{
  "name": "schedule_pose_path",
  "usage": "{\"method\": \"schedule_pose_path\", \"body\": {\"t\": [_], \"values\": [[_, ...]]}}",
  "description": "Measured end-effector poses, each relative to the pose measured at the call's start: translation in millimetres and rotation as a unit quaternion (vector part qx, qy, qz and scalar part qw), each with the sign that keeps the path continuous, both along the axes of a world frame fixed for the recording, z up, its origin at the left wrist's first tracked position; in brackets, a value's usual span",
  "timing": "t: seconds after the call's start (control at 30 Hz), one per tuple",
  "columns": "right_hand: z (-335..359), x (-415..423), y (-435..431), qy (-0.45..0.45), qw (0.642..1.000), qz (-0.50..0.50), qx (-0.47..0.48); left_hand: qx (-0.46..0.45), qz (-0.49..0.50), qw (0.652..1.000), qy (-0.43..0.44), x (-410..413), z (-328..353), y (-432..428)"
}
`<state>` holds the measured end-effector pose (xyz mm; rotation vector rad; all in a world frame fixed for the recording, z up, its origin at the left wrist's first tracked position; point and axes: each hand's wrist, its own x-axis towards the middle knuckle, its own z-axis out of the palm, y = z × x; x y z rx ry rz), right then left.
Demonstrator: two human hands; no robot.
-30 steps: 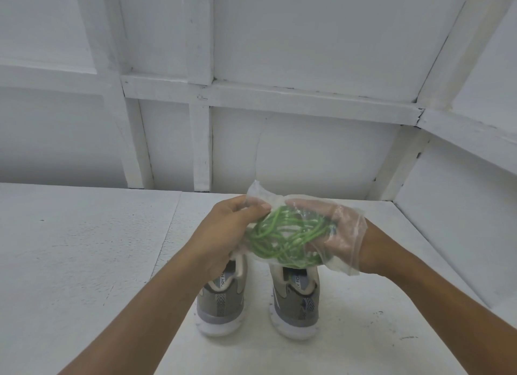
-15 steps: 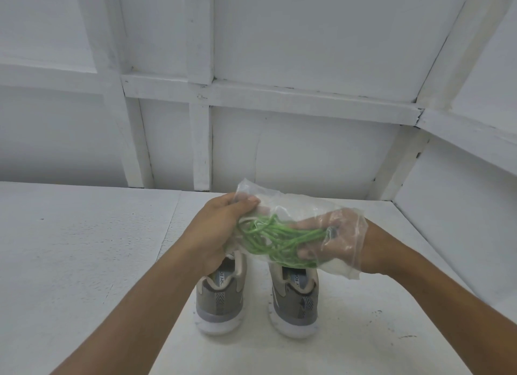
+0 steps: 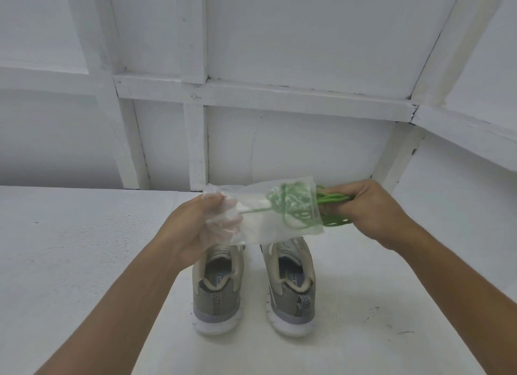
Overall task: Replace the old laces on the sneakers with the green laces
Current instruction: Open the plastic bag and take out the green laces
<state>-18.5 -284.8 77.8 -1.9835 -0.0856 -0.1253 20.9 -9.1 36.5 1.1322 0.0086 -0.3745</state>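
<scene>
Two grey and beige sneakers stand side by side on the white table, heels toward me: the left sneaker (image 3: 217, 293) and the right sneaker (image 3: 291, 288). Above them my left hand (image 3: 193, 229) grips the closed end of a clear plastic bag (image 3: 260, 223). My right hand (image 3: 363, 209) grips a bundle of green laces (image 3: 333, 206) that sticks out of the bag's open right end. Part of the laces still lies tangled inside the bag. The bag hides the sneakers' toes and their laces.
The white table (image 3: 84, 262) stretches left and toward me. White panelled walls (image 3: 279, 142) with raised battens close it off at the back and on the right, meeting in a corner at the back right.
My right hand has come out of the bag and moved right, drawing the green laces partly out. My left hand has shifted to hold the bag's far left end.
</scene>
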Motion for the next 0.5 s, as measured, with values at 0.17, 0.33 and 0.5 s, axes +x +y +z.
{"method": "schedule_pose_path", "body": {"t": [0.17,0.33,0.5], "values": [[6.3,4.9,-24.9,-0.031,0.998,-0.053,0.025,0.016,0.034,0.999,-0.001,9.2,-1.2,10.4],[6.7,4.5,-58.6,-0.055,0.991,-0.114,0.055,0.035,0.052,0.998,0.005,10.8,-1.3,7.7],[-8.6,1.8,-82.3,-0.032,0.983,-0.166,0.066,0.018,0.027,0.999,0.01,10.7,-1.9,-11.2]]}}
